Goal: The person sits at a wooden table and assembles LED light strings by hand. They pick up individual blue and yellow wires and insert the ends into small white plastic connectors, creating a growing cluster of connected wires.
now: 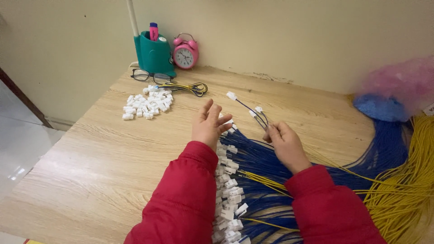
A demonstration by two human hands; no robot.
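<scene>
The right hand (pixel 285 143) is closed on a small bunch of thin wires (pixel 255 116), pinching them between thumb and fingers so that three ends tipped with white plastic connectors fan upward and to the left above the tabletop (pixel 99 162). The left hand (pixel 209 125) is open, fingers spread and slightly raised, holding nothing; its palm hovers over or rests on the top of a row of white connectors (pixel 228 190), and it is hard to tell whether it touches them. That row runs from under the left hand down toward the near edge, each connector ending a blue wire (pixel 262 162); the blue wires sweep to the right in a thick bundle, with a few yellow ones threaded among them. Both forearms wear red padded sleeves (pixel 181 203). Farther right lies a large tangle of yellow wires (pixel 402 190), and behind it a blue mass under a pink plastic bag (pixel 402 81). To the far left of the hands sits a loose pile of white connectors (pixel 147 105), then black glasses (pixel 147 76), a short black-and-yellow wire loop (pixel 192 87), a teal pen holder (pixel 154 55) and a pink alarm clock (pixel 185 53) against the wall.
</scene>
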